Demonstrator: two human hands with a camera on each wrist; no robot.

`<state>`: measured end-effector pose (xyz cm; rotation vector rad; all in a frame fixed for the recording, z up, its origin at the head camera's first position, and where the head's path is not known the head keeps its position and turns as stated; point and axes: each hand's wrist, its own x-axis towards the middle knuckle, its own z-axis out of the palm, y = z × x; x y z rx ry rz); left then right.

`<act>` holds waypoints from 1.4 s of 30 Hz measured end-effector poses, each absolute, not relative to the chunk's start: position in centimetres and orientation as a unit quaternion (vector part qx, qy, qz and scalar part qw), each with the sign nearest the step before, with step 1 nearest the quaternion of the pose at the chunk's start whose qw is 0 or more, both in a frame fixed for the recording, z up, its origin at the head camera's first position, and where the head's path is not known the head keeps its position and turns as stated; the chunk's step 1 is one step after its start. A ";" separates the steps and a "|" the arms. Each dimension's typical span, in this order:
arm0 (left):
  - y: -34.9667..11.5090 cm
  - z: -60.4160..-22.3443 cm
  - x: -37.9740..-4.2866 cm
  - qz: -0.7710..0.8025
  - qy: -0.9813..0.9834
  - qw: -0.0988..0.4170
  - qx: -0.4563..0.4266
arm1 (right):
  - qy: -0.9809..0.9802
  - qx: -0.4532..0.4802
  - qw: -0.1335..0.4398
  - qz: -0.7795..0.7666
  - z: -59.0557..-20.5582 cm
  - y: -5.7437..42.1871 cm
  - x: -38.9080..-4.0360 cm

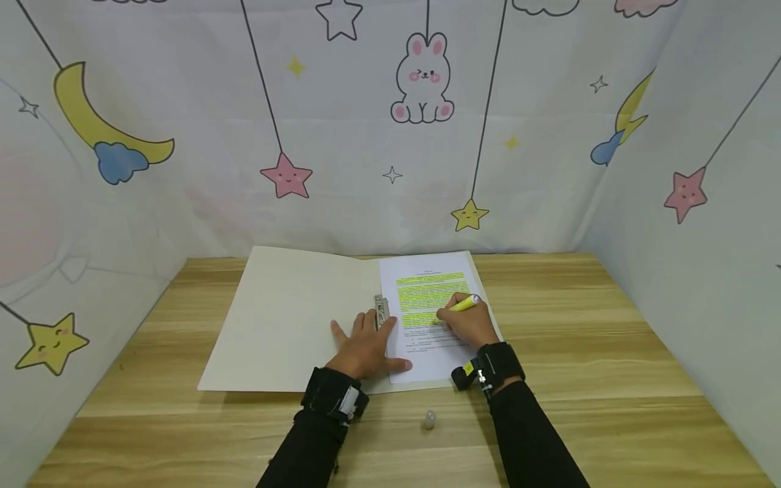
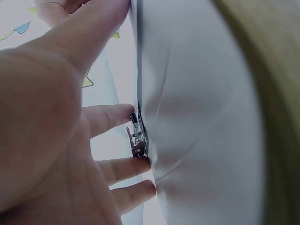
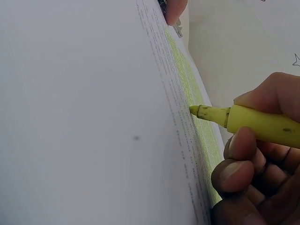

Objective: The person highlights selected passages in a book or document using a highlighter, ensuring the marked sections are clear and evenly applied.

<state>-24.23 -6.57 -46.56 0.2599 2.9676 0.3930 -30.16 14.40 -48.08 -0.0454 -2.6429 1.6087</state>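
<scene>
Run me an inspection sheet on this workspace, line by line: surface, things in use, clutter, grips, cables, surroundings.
Surface: wood-grain table.
Things in use: open folder with a metal clip near its fold; printed sheet on its right side, upper text highlighted yellow, last lines unmarked; yellow highlighter, tip at the sheet.
Clutter: one small pale object in front of the folder; cannot tell what it is.
Grips: left hand rests with fingers spread beside the clip, thumb on the sheet; right hand holds the highlighter.
Cables: nothing seen.
Surroundings: whitish backdrop with cartoon prints behind and at both sides.
</scene>
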 end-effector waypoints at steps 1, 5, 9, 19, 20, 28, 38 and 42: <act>-6.6 -46.5 -24.2 0.130 0.985 0.068 0.087 | -0.855 -0.016 0.022 0.519 -48.1 14.4 -30.2; -6.5 -46.5 -24.2 0.127 0.986 0.068 0.088 | -0.856 -0.020 0.023 0.516 -48.0 14.5 -30.1; -6.5 -46.5 -24.2 0.128 0.986 0.070 0.086 | -0.857 -0.020 0.028 0.514 -47.9 14.5 -30.1; -6.6 -46.3 -24.1 0.137 0.984 0.072 0.085 | -0.857 -0.017 0.030 0.514 -48.1 14.7 -30.2; -6.6 -46.3 -24.1 0.138 0.984 0.072 0.086 | -0.856 -0.016 0.031 0.515 -48.1 14.7 -30.2; -6.7 -46.3 -24.1 0.133 0.985 0.069 0.086 | -0.856 -0.011 0.037 0.516 -47.9 14.8 -30.1; -6.7 -46.2 -24.1 0.135 0.984 0.066 0.090 | -0.856 -0.005 0.041 0.515 -47.9 14.8 -30.1; -6.6 -46.2 -24.1 0.134 0.984 0.070 0.090 | -0.855 -0.008 0.037 0.518 -47.8 14.9 -30.1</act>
